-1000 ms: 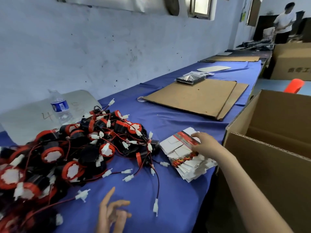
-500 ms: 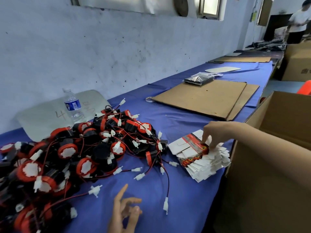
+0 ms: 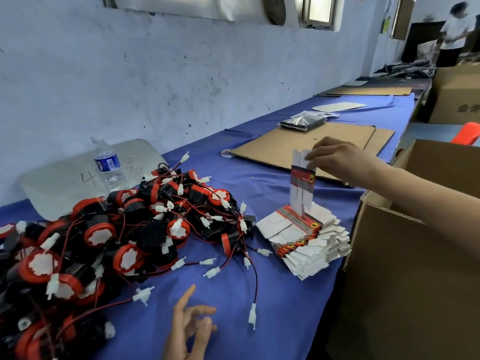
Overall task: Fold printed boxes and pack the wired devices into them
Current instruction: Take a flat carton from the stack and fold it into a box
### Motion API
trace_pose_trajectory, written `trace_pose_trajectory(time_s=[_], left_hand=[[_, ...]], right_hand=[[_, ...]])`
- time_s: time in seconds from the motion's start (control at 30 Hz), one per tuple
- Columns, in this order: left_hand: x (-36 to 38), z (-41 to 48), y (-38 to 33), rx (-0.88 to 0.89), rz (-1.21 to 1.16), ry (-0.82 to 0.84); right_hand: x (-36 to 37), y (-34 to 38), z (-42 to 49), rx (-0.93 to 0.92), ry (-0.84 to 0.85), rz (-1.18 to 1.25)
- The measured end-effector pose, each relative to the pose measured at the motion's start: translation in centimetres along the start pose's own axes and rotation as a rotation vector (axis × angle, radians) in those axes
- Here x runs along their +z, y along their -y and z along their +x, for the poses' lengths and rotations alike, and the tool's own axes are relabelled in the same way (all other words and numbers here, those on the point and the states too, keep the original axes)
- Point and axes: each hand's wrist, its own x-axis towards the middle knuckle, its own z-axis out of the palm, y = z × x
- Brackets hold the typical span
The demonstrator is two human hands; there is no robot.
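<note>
At the far left, a big pile of wired devices (image 3: 109, 229) lies on the blue table cloth (image 3: 272, 294). They are black, with red rings and white faces, and their red and black wires end in small white connectors that spread toward the middle of the table. Behind the pile a clear water bottle (image 3: 107, 163) stands upright near the wall, in front of a pale flat board (image 3: 65, 178) with handwriting on it.

At the bottom centre, the left hand (image 3: 189, 331) hovers just above the cloth. Its fingers are loosely spread and curved, and it holds nothing.

More to the right, a stack of flat printed boxes (image 3: 306, 237) lies on the cloth near the table edge, fanned out, white with red printing. The right hand (image 3: 340, 158) is above this stack and pinches the top of one flat box (image 3: 302, 183) between the thumb and the fingers. This box hangs upright, and its bottom end is just over the stack; I cannot tell if it touches it.

Behind the hand, brown cardboard sheets (image 3: 298, 146) lie flat on the table. At the far right an open cardboard carton (image 3: 415, 268) stands beside the table.
</note>
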Motion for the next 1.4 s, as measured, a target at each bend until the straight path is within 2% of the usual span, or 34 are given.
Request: trace_pose_trajectory(time_s=[0.17, 0.23, 0.3, 0.4, 0.5, 0.6, 0.7, 0.87, 0.97, 1.07, 1.17, 1.27, 1.33, 1.4], left_hand=[[0.0, 0.0, -0.2, -0.018, -0.014, 0.002], [-0.1, -0.1, -0.6, -0.035, -0.008, 0.009], [-0.1, -0.2, -1.1, -0.045, 0.007, 0.021], [-0.2, -0.7, -2.3, -0.033, -0.001, 0.013], [-0.2, -1.4, -3.2, -0.119, -0.076, -0.09], [-1.0, -2.4, -3.4, -0.334, -0.178, -0.265], [-0.3, -1.1, -3.9, -0.448, -0.223, -0.42], [-1.1, -0.4, -3.2, -0.334, -0.217, -0.274], [-1.2, -0.1, -3.1, -0.286, -0.202, -0.31], [-1.3, 0.2, -2.7, -0.261, -0.207, -0.422], [-1.2, 0.3, -2.5, -0.266, -0.28, -0.485], [-1.4, 0.4, -2.2, -0.264, -0.343, -0.474], [-1.3, 0.4, -2.0, -0.267, -0.335, -0.451], [-1.3, 0.4, -1.8, -0.259, -0.333, -0.45]], right_hand=[[-0.5, 2.6, 0.0, 0.206, -0.184, 0.136], [-0.7, 4.8, 0.4, 0.427, -0.236, 0.42], [-0.6, 7.7, 0.7, 0.613, -0.167, 0.848], [1.3, 13.1, 0.4, 0.683, -0.04, 1.276], [4.1, 18.2, -0.5, 0.722, 0.085, 1.492], [6.4, 21.7, -0.9, 0.751, 0.188, 1.616], [7.5, 23.0, -1.3, 0.852, 0.139, 1.637], [8.2, 23.4, -0.5, 0.928, -0.034, 1.575], [8.3, 23.1, -0.6, 0.935, -0.11, 1.511], [7.6, 22.8, -0.6, 0.911, -0.171, 1.509], [6.3, 20.5, -0.4, 1.033, -0.397, 1.505], [5.8, 16.0, -0.7, 1.23, -0.688, 1.277], [6.5, 13.6, -1.6, 1.371, -0.703, 1.019], [7.6, 12.2, -2.6, 1.466, -0.599, 0.878]])
